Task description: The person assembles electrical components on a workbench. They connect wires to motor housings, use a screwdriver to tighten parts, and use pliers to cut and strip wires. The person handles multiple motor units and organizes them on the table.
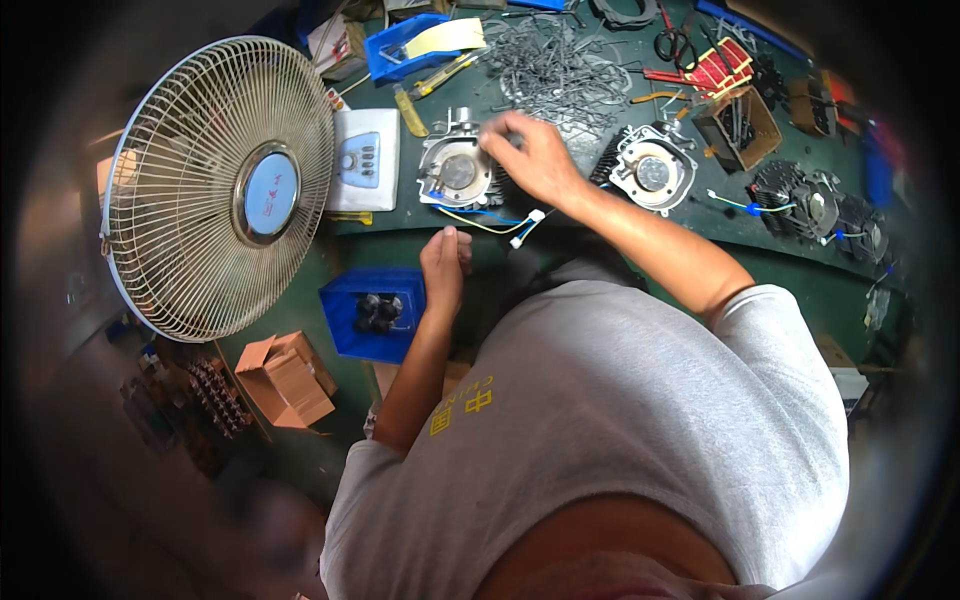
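A metal motor housing (458, 172) with a round silver centre lies on the green workbench, with blue and yellow-green wires ending in white connectors (537, 216). My right hand (535, 155) reaches to its upper right rim, fingers bent and pinched together, slightly blurred; what is between the fingertips is hidden. Closer to me, my left hand (444, 265) is closed beside the bench's near edge, below the housing. I cannot see what, if anything, it holds. A second similar housing (655, 172) sits to the right of my right wrist.
A large fan (270, 190) stands at left, beside its control base (368, 160). A blue bin (340, 320) with black parts sits below the bench edge. Cable ties (560, 75) lie heaped at the back. At right are a cardboard box (745, 130) and more wired motors (810, 205).
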